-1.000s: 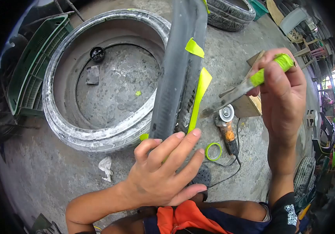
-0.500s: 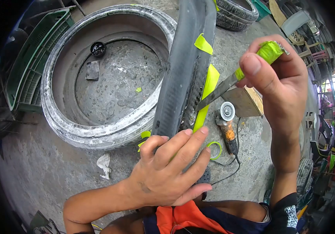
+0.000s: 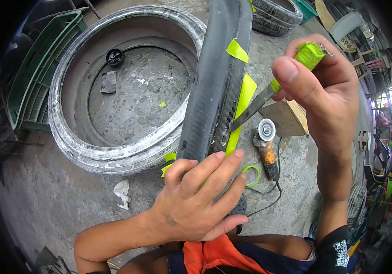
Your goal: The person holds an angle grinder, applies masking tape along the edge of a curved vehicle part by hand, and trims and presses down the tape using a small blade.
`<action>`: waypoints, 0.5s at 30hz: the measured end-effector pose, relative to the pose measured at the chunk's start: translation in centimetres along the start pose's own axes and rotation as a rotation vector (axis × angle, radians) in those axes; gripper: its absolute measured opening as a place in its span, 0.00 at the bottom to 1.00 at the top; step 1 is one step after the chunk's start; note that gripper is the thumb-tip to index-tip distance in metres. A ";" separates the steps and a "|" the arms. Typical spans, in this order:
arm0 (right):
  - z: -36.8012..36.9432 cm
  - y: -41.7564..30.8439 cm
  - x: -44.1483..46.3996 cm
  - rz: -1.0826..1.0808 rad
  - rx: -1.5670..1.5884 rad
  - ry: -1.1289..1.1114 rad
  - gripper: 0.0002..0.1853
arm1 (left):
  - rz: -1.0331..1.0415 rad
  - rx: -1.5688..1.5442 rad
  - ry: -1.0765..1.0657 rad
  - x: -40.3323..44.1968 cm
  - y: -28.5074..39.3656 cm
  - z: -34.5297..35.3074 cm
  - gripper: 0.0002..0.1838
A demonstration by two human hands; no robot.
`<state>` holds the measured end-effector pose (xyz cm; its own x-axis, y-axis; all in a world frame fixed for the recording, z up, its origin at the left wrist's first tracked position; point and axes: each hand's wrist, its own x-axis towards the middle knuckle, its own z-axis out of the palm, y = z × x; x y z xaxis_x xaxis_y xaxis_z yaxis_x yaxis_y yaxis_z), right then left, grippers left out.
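Observation:
A long black part point(image 3: 207, 82) with a woven, carbon-like surface stands slantwise before me, with bright green tape strips point(image 3: 246, 93) along its right edge. Over its lower end lies my left hand point(image 3: 196, 196), fingers spread and thumb apart. My right hand point(image 3: 324, 86) pinches the green-taped handle of a thin metal blade point(image 3: 255, 107) between thumb and fingers. The blade points down-left, its tip at the rough, dark strip beside the tape. Part of the black part's lower end is hidden under my left hand.
A large whitened tyre point(image 3: 123, 166) lies at left, with a small black cup point(image 3: 114, 57) and dark square point(image 3: 108, 82) inside its ring. An angle grinder point(image 3: 268, 155), its cord, a green tape roll point(image 3: 251, 176) and a crumpled white scrap point(image 3: 122, 194) lie on the floor.
My right hand has shifted slightly left and up with the blade's handle, while the tip stays near the same spot. My left hand has not visibly moved.

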<state>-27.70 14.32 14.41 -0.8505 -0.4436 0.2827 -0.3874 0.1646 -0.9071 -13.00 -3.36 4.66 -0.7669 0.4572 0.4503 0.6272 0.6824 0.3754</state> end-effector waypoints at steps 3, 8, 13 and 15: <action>0.2 -0.2 -0.2 0.042 -0.026 -0.029 0.11 | 0.002 0.004 -0.001 0.0 0.0 0.0 0.31; 0.4 0.2 0.3 0.042 -0.035 -0.032 0.11 | 0.005 -0.011 0.003 -0.1 0.0 0.1 0.31; 0.5 0.2 0.3 0.107 -0.024 -0.009 0.11 | 0.008 -0.021 0.013 -0.1 -0.1 0.1 0.31; 0.5 0.6 0.4 0.107 -0.022 -0.022 0.10 | 0.007 -0.018 0.006 -0.1 -0.1 0.2 0.31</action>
<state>-28.06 13.81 13.83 -0.8792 -0.4421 0.1776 -0.3029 0.2309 -0.9246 -13.05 -3.40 4.46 -0.7619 0.4581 0.4579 0.6348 0.6687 0.3872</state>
